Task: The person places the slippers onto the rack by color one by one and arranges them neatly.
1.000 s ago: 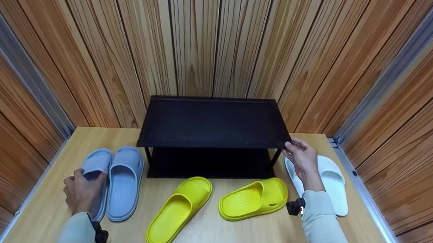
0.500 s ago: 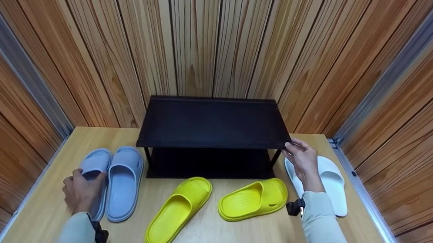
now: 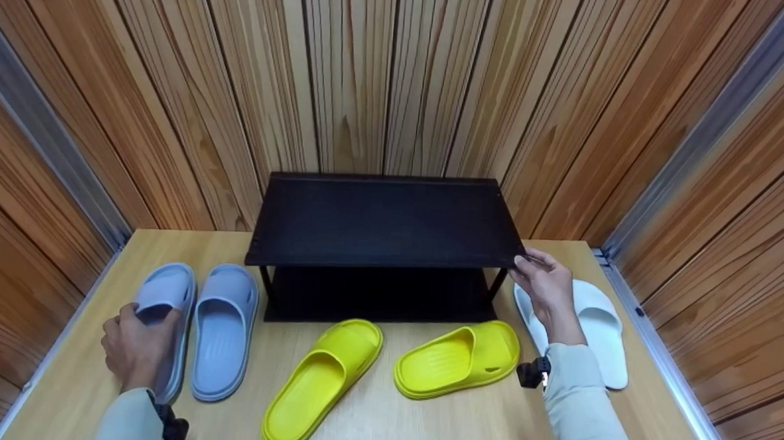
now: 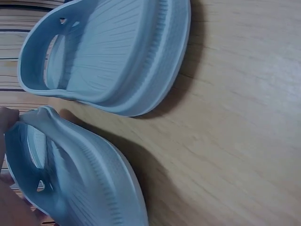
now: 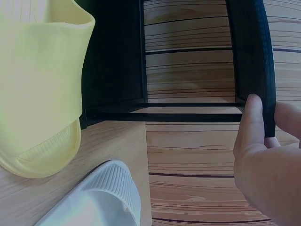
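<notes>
On the left of the head view, my left hand (image 3: pixel 136 346) grips a grey slide slipper (image 3: pixel 166 285) at its strap, the thumb inside the opening. The left wrist view has this slipper (image 4: pixel 94 169) tilted over the wooden floor, with a shadow along its edge. Its grey mate (image 3: pixel 221 352) lies flat just to the right, a narrow gap between them. With thumb and fingers, my right hand (image 3: pixel 544 292) pinches the front right corner of the black two-tier shoe rack (image 3: pixel 385 223). That top board (image 5: pixel 254 56) sits between thumb and fingers in the right wrist view.
Two yellow slippers lie askew before the rack, one yellow slipper (image 3: pixel 309 397) at centre and the other yellow slipper (image 3: pixel 455 361) further right. White slippers (image 3: pixel 601 325) are partly behind my right forearm. Wood-panelled walls (image 3: pixel 392 79) enclose the floor (image 3: pixel 394 435).
My left hand has shifted a little left with the grey slipper, opening a gap between it and its mate. The right hand stays on the rack's corner.
</notes>
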{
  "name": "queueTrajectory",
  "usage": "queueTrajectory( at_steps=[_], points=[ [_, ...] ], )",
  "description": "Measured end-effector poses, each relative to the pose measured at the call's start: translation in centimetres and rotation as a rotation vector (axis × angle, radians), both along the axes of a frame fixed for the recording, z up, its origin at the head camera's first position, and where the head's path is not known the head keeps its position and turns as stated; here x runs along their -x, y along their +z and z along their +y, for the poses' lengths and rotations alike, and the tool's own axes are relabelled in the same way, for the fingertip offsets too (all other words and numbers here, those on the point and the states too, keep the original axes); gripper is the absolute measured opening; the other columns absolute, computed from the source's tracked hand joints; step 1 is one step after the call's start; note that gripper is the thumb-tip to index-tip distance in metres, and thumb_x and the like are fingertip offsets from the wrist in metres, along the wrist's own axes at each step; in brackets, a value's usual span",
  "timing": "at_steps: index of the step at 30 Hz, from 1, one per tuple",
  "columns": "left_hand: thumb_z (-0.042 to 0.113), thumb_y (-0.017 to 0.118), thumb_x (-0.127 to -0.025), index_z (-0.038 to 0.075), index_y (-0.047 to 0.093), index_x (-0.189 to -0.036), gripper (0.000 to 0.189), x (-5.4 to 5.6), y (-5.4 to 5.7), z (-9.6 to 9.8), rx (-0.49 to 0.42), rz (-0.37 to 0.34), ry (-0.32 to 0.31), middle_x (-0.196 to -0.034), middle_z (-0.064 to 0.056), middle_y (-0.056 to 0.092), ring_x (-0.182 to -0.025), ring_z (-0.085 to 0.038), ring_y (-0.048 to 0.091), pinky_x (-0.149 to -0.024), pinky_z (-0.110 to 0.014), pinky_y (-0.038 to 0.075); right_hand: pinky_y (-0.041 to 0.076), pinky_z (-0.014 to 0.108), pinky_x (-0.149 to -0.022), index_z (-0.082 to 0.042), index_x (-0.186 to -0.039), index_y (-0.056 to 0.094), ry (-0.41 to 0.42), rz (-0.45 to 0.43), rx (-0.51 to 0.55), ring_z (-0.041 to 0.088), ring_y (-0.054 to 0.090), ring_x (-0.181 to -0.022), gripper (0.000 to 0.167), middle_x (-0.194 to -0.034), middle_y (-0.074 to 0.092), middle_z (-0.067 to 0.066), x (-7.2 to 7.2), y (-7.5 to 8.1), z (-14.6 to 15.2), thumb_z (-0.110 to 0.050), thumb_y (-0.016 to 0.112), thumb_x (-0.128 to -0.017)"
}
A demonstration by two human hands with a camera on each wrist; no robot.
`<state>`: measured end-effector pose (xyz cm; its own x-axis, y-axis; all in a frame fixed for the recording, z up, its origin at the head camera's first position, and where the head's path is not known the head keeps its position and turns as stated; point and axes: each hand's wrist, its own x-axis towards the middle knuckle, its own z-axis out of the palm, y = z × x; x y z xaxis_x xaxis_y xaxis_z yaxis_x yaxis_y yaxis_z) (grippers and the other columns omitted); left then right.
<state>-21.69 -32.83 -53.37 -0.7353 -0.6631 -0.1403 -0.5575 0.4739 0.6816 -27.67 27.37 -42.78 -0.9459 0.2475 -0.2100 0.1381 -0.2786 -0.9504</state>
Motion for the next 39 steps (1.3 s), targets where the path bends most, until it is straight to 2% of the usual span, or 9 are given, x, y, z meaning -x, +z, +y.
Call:
queueTrajectory(
  at_steps=[6, 13, 18, 21, 28, 39],
  points=[
    [0.057, 0.062, -0.093, 0.000, 0.026, -0.157, 0.093, -0.4, 0.7, -0.1, 0.002, 0.022, 0.009, -0.150, -0.034, 0.029, -0.131, -0.051, 0.034, -0.106, -0.067, 0.032, 0.055, 0.024, -0.088, 0.003, -0.140, 0.049, 0.006, -0.020, -0.012, 0.009, 0.068, -0.090, 0.044, -0.107, 0.063, 0.003, 0.1, 0.1, 0.0, -0.001, 0.063, -0.099],
    [0.062, 0.060, -0.091, 0.001, 0.031, -0.155, 0.093, -1.0, 1.9, 0.3, 0.022, 0.119, 0.000, -0.146, -0.032, 0.035, -0.124, -0.049, 0.039, -0.102, -0.065, 0.034, 0.055, 0.023, -0.087, 0.002, -0.140, 0.050, 0.001, -0.032, 0.003, 0.010, 0.068, -0.090, 0.043, -0.106, 0.063, 0.003, 0.1, 0.4, 0.1, -0.002, 0.063, -0.099],
    [0.062, 0.060, -0.092, 0.001, 0.035, -0.153, 0.090, -1.4, 2.7, 0.8, 0.051, 0.187, 0.000, -0.142, -0.030, 0.039, -0.120, -0.048, 0.042, -0.099, -0.063, 0.035, 0.055, 0.023, -0.086, 0.004, -0.137, 0.050, 0.001, -0.010, 0.023, 0.009, 0.069, -0.087, 0.041, -0.104, 0.063, 0.003, 0.1, 0.4, 0.1, 0.001, 0.062, -0.098],
    [0.061, 0.061, -0.091, 0.001, 0.037, -0.153, 0.089, -1.4, 3.3, 1.2, 0.070, 0.221, 0.001, -0.140, -0.030, 0.041, -0.119, -0.047, 0.043, -0.098, -0.062, 0.036, 0.055, 0.023, -0.085, 0.005, -0.135, 0.050, 0.001, 0.001, 0.028, 0.009, 0.070, -0.085, 0.040, -0.101, 0.064, 0.003, 0.2, 0.4, 0.1, 0.002, 0.062, -0.098],
    [0.061, 0.060, -0.092, 0.003, 0.037, -0.153, 0.088, -1.1, 5.3, 2.3, 0.060, 0.266, -0.021, -0.142, -0.028, 0.041, -0.120, -0.046, 0.043, -0.099, -0.061, 0.036, 0.055, 0.023, -0.086, 0.001, -0.138, 0.051, -0.004, -0.043, 0.020, 0.009, 0.070, -0.088, 0.041, -0.103, 0.063, 0.002, 0.3, 0.6, 0.4, -0.001, 0.063, -0.099],
    [0.059, 0.064, -0.091, 0.005, 0.045, -0.148, 0.081, -1.5, 7.8, 4.6, 0.096, 0.377, -0.058, -0.141, -0.024, 0.046, -0.119, -0.043, 0.047, -0.097, -0.059, 0.039, 0.054, 0.024, -0.088, -0.001, -0.139, 0.052, 0.001, -0.070, 0.015, 0.009, 0.070, -0.090, 0.042, -0.105, 0.064, 0.002, 0.2, 0.6, 0.7, -0.002, 0.063, -0.099]
  ],
)
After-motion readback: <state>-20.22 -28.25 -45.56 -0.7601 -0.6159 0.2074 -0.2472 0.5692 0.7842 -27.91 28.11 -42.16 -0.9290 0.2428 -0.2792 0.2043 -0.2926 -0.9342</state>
